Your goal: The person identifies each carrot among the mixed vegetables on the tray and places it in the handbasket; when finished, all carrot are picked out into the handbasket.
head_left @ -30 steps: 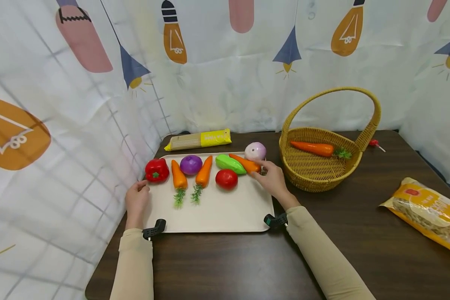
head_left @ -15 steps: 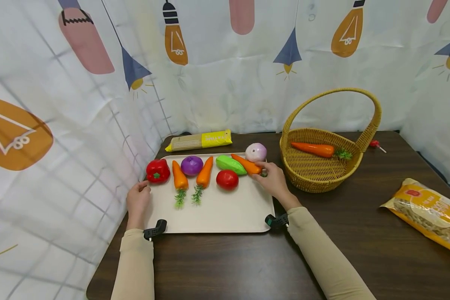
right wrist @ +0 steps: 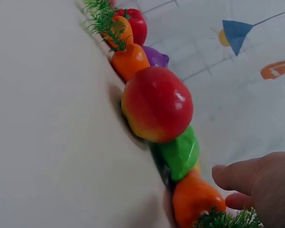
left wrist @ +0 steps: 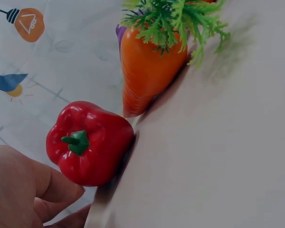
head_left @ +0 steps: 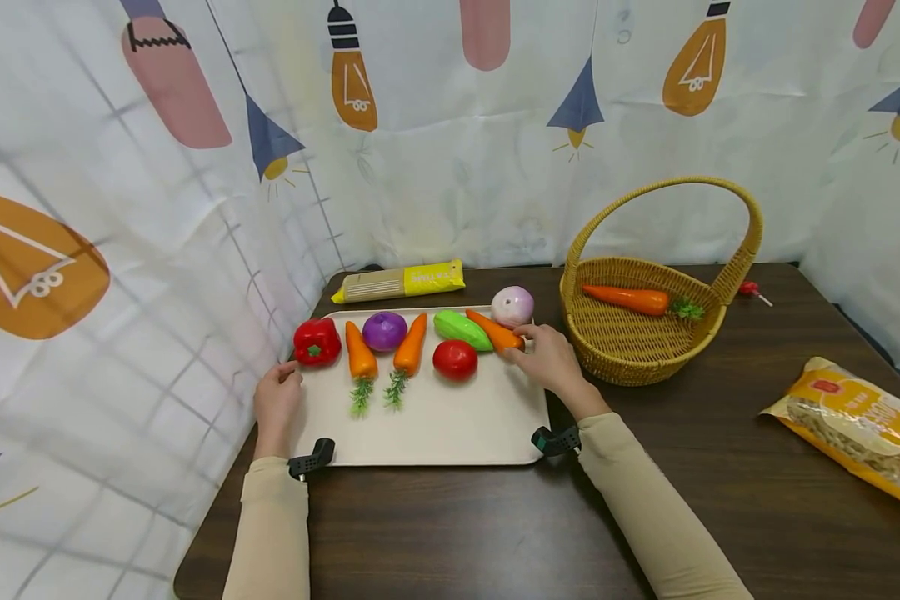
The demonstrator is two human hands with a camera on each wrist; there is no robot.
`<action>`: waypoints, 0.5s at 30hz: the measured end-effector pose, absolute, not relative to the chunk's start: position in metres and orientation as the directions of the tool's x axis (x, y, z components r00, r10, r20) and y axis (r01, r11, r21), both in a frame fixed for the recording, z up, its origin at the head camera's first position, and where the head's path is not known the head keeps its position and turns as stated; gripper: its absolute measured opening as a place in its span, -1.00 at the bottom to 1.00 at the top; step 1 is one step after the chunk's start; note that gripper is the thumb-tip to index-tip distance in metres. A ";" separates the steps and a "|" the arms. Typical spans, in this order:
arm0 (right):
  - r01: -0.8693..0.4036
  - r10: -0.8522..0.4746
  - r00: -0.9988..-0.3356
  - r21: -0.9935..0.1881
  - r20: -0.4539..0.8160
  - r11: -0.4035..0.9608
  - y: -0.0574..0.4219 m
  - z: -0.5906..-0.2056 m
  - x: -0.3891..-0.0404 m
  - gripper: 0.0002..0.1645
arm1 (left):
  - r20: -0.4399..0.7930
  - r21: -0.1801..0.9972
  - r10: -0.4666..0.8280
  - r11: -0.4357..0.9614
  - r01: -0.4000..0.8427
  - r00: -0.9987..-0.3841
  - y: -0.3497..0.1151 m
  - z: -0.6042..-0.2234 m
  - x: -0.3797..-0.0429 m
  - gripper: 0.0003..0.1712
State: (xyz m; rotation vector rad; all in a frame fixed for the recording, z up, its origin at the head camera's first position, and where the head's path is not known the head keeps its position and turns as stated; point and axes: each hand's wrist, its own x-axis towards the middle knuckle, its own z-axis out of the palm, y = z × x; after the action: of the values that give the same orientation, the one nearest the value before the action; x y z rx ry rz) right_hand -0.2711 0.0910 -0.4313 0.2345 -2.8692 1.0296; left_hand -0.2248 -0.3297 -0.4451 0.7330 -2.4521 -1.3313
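Observation:
My right hand (head_left: pixel 551 362) holds an orange carrot (head_left: pixel 497 332) by its thick leafy end, thumb and fingers about it. In the right wrist view the fingertips (right wrist: pixel 219 175) are close beside this carrot (right wrist: pixel 194 199), its green leaves under the hand. A green oblong vegetable (head_left: pixel 462 329), a tomato-like red fruit (head_left: pixel 455 360) and a white-purple onion (head_left: pixel 512 306) lie around it on the cream tray (head_left: pixel 427 433). At the tray's left edge rests my left hand (head_left: pixel 277 404), fingers loosely bent at the rim, just below a red bell pepper (left wrist: pixel 90 142).
Two carrots (head_left: pixel 362 354) flank a purple onion-like vegetable (head_left: pixel 384 332) on the tray. Behind lies a yellow noodle packet (head_left: pixel 401 281). A wicker basket (head_left: pixel 637 367) with a carrot (head_left: pixel 626 298) inside stands right, a lollipop (head_left: pixel 753 290) beyond it. A yellow-orange bag (head_left: pixel 862 412) lies far right.
The carrot in my right hand has turned a little, its thin tip shifting right and away from the green vegetable. The left hand keeps its place at the tray's edge.

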 end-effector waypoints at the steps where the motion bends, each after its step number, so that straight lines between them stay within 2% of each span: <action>1: -0.169 -0.112 -0.985 -0.628 0.129 0.760 0.090 -0.430 -0.271 -0.44 | -0.013 0.836 -0.542 0.456 -0.306 -0.841 -0.329 -0.445 -0.225 -0.51; 15: -0.149 -0.025 -0.983 -0.716 0.182 0.682 0.081 -0.446 -0.280 -0.43 | 0.004 0.837 -0.555 0.456 -0.301 -0.832 -0.329 -0.447 -0.227 -0.52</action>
State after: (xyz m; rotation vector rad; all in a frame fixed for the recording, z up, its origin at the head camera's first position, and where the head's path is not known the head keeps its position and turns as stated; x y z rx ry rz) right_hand -0.2796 0.0808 -0.4458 0.1424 -2.7351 1.1841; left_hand -0.2269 -0.3285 -0.4475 0.7347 -2.4327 -1.3152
